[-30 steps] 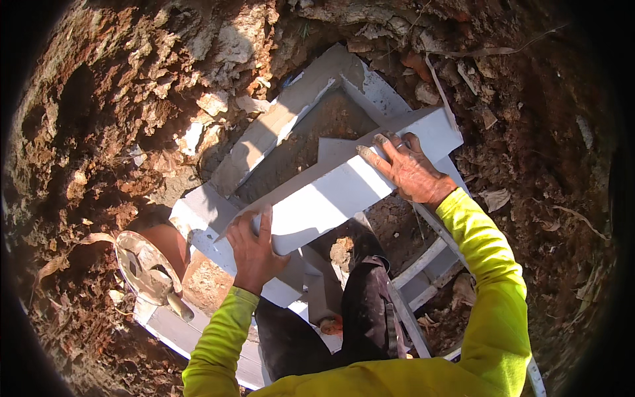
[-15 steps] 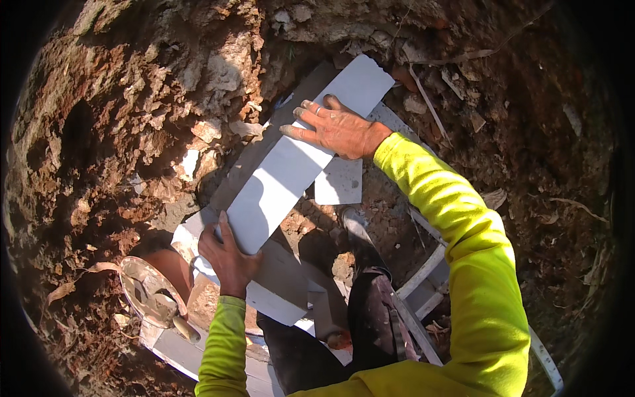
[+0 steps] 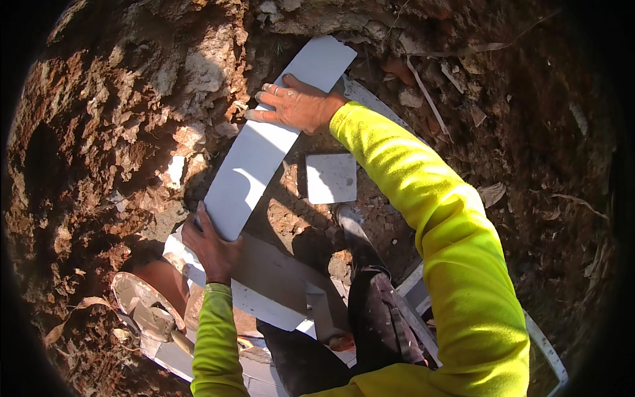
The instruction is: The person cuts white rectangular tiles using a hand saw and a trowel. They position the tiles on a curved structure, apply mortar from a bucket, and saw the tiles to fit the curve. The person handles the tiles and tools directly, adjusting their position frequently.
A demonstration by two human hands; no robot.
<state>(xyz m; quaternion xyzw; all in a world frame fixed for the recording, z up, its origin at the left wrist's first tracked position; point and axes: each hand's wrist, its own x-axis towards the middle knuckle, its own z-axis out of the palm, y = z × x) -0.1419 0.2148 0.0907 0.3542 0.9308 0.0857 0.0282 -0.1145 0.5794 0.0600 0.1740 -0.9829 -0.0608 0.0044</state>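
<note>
Hands sit at the two ends of a long white tile strip (image 3: 264,142) that slants from lower left to upper right against a rough wall of red earth and stone (image 3: 132,119). The right hand (image 3: 294,102) lies flat on the upper part of the strip, fingers spread and pressing down, thumb toward the far end. The left hand (image 3: 211,245) grips the lower end, fingers curled over its left edge and thumb beside it on the face.

Just right of the strip, on bare soil, lies a small square white tile (image 3: 331,177), apart from it. Below the lower end lie more white tile pieces (image 3: 264,291), partly in shadow, touching or nearly touching the strip's end; which, I cannot tell. At the lower left a trowel (image 3: 149,311) smeared with mortar rests over a reddish rounded vessel (image 3: 165,281). The person's dark shoe (image 3: 380,311) stands between the tile pieces. Dry leaves and thin twigs (image 3: 456,73) litter the soil at right. The yellow sleeve (image 3: 430,218) of the right arm crosses the middle and hides the ground beneath it.
</note>
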